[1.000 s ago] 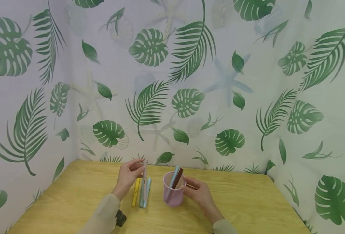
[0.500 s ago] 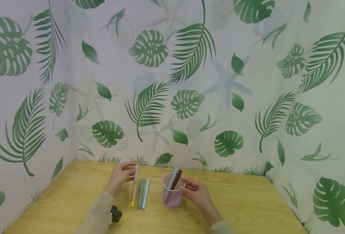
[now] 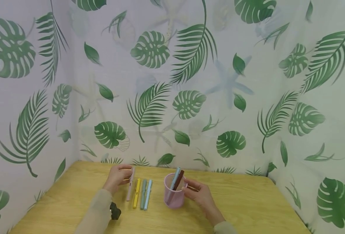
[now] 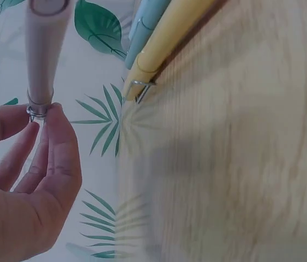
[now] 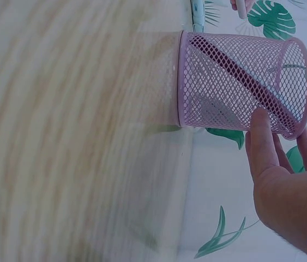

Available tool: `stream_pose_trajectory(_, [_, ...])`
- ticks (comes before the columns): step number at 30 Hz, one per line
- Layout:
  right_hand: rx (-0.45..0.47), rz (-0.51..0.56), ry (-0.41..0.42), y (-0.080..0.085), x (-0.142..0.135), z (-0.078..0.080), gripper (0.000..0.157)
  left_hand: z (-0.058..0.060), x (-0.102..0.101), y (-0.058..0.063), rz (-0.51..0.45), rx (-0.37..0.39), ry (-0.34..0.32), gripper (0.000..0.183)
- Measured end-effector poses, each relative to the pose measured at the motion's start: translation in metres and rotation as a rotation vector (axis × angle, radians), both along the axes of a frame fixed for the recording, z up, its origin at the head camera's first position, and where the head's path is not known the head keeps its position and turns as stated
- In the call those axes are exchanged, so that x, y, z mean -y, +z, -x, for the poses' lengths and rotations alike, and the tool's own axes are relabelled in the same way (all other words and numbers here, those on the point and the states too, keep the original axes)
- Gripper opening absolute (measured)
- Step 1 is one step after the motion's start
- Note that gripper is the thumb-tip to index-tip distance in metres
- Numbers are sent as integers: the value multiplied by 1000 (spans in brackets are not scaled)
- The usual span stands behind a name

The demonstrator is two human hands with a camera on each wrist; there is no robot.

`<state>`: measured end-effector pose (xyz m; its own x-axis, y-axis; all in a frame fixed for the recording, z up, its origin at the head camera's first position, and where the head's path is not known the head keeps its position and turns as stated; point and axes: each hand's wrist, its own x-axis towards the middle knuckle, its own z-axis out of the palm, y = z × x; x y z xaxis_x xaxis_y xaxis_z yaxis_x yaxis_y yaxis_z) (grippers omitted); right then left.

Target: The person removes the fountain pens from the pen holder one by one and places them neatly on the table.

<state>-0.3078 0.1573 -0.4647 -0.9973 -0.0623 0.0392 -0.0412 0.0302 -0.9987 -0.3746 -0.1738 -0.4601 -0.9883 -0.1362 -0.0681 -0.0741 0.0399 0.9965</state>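
Observation:
My left hand (image 3: pixel 117 178) pinches a pale pink pen (image 3: pixel 130 188) near its clip end, between thumb and fingertips in the left wrist view. The pen's other end points toward me; whether it touches the table, I cannot tell. Just right of it lie a yellow pen (image 3: pixel 136 193), a grey-green pen (image 3: pixel 143 195) and a light blue pen (image 3: pixel 148 195), side by side. My right hand (image 3: pixel 200 195) holds the pink mesh pen cup (image 5: pixel 229 82) by its right side at the rim. Inside lean a dark brown pen (image 3: pixel 179 180) and another light blue pen (image 3: pixel 175 178).
The wooden table (image 3: pixel 248 204) runs back to a white curtain (image 3: pixel 196 139) printed with green leaves, which also encloses both sides. A black device (image 3: pixel 115 211) sits at my left wrist.
My left hand has carried the pink pen leftward, from above the other pens, across the yellow one, to their left side. The right hand and pen cup have stayed in place.

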Motion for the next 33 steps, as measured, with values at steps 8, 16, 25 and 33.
stream_pose_trajectory(8, [1, -6, 5, 0, -1, 0, 51, 5, 4, -5, 32, 44, 10, 28])
stream_pose_trajectory(16, [-5, -16, 7, -1, -1, 1, 51, 4, 4, -10, 57, 67, 1, 27])
stream_pose_trajectory(25, [-5, -17, 5, -1, -1, 3, 51, 8, -1, -18, 106, 104, 12, 26])
stream_pose_trajectory(33, [-7, 1, -4, 0, 0, 0, 48, 8, -3, -22, 186, 127, 32, 24])
